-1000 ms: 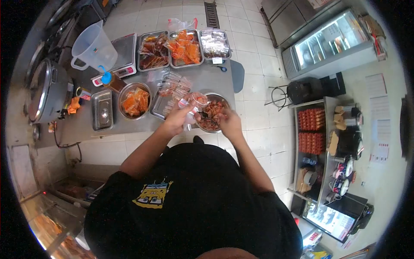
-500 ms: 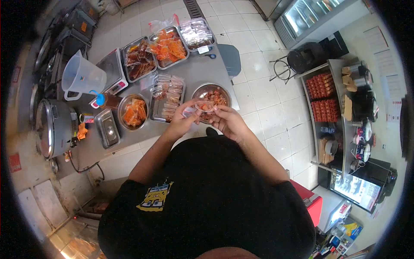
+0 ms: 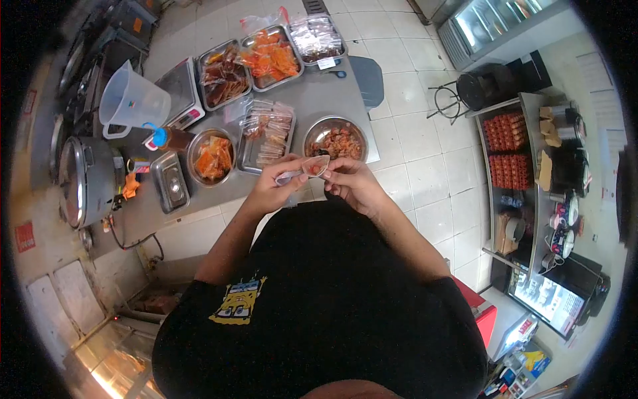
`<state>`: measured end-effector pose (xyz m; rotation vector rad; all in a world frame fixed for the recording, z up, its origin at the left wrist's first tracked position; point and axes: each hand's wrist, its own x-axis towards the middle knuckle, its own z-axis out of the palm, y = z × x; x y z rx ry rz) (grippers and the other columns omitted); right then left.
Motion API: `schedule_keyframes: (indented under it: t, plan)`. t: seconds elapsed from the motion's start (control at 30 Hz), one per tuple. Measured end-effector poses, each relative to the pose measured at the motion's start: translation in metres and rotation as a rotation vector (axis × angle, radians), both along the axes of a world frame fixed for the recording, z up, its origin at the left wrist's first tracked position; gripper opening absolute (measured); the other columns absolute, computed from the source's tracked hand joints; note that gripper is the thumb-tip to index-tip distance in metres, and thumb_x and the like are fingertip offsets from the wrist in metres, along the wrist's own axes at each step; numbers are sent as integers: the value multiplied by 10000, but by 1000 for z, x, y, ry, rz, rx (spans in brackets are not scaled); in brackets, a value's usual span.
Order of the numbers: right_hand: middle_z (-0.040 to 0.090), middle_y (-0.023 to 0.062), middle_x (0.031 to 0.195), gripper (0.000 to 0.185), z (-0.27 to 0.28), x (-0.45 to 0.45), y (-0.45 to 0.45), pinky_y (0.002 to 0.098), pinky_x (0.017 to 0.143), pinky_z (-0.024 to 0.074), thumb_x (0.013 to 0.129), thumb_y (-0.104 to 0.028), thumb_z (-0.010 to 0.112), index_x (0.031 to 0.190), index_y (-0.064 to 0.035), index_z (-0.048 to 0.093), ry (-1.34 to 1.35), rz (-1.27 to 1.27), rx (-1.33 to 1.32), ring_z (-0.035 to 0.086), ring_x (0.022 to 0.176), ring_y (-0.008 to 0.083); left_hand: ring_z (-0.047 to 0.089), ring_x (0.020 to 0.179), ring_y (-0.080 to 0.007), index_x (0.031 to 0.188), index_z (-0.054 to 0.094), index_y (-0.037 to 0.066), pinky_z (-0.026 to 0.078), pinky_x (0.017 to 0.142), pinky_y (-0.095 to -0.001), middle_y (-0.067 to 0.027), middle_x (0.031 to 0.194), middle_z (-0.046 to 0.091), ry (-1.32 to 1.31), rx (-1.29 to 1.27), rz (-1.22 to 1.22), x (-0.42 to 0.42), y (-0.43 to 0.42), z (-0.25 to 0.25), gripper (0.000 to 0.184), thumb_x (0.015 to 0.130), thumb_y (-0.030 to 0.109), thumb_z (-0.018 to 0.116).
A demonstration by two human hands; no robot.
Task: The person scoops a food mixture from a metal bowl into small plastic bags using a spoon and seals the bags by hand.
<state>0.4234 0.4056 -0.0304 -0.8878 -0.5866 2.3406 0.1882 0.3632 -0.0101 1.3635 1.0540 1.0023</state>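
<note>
Both hands hold a small clear plastic bag (image 3: 316, 165) in front of my body, its mouth spread open and some reddish food inside. My left hand (image 3: 274, 185) pinches the bag's left edge; a whitish, see-through piece (image 3: 287, 177) also shows in its fingers, too unclear to name. On the other edge, my right hand (image 3: 357, 184) grips with thumb and fingers. Just beyond the hands stands a steel bowl (image 3: 318, 127) of chopped reddish meat (image 3: 340, 142). Left of it lies a steel tray (image 3: 292, 138) of packed pale strips in clear plastic.
Further left are a steel bowl of orange packets (image 3: 214, 158), a lidded steel container (image 3: 171, 183), a sauce bottle (image 3: 174, 139) and a plastic jug (image 3: 133, 100). Trays of orange (image 3: 272, 61) and dark packets (image 3: 224, 76) line the far side. Scissors (image 3: 339, 74) lie near the right edge.
The bag's mouth has gone from round to a narrower, pointed shape. The view has shifted, and more of the meat bowl shows beyond my hands.
</note>
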Motion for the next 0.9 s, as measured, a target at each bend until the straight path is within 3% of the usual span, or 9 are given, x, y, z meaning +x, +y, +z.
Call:
schedule_keyframes:
  t: [0.07,0.13,0.23,0.47,0.53,0.67,0.87,0.9]
  plan:
    - [707,78,944,158,4,-10,-3,257,643,520,933,-44,728,1074,-6,670,7,1,9,681,779,151,580,894,-138,1283,691,-1,498,823,-294,-74,1119,668,-26,-13,47,-5,-8,1,319,999,137,640]
    - [708,80,944,175,13,-19,-3,265,651,522,928,-36,729,1085,-7,659,-34,-30,-33,685,782,160,574,818,-113,1278,683,-12,488,752,-266,-72,1102,693,-222,-279,80,-12,-17,-1,329,992,146,648]
    - [708,78,943,182,16,-26,-3,273,670,525,932,-45,726,1090,1,648,0,31,-77,686,789,168,574,785,-100,1295,667,-16,481,721,-262,-66,1064,697,-202,-271,164,-13,-26,-3,353,990,160,653]
    - [701,82,914,169,7,-37,-5,290,663,521,953,-74,707,1085,18,657,54,120,-160,680,772,182,598,788,-93,1254,670,-32,492,694,-256,-60,1060,683,-228,-274,206,-21,-40,0,308,970,87,690]
    - [697,85,886,155,4,-38,-8,296,654,514,969,-109,698,1067,7,667,-12,135,-13,678,759,189,607,784,-101,1248,667,-34,501,692,-267,-67,1035,697,-310,-332,229,-22,-42,2,321,946,65,717]
    - [697,86,873,165,8,-38,-10,299,645,511,982,-144,694,1057,1,671,31,114,38,674,745,189,619,792,-115,1252,662,-36,512,698,-277,-79,1016,707,-414,-350,251,-22,-43,-6,346,929,62,738]
    - [699,76,865,180,13,-30,-8,292,626,518,984,-149,696,1079,3,671,65,90,-104,667,707,179,628,805,-122,1239,669,-22,523,732,-281,-76,1005,714,-444,-310,245,-13,-36,-13,371,890,43,776]
    - [700,73,860,189,12,-28,-7,286,623,519,979,-154,706,1077,3,673,48,91,-118,668,710,172,631,825,-114,1236,671,-14,525,747,-278,-59,972,701,-329,-252,267,-12,-36,-19,388,870,31,794]
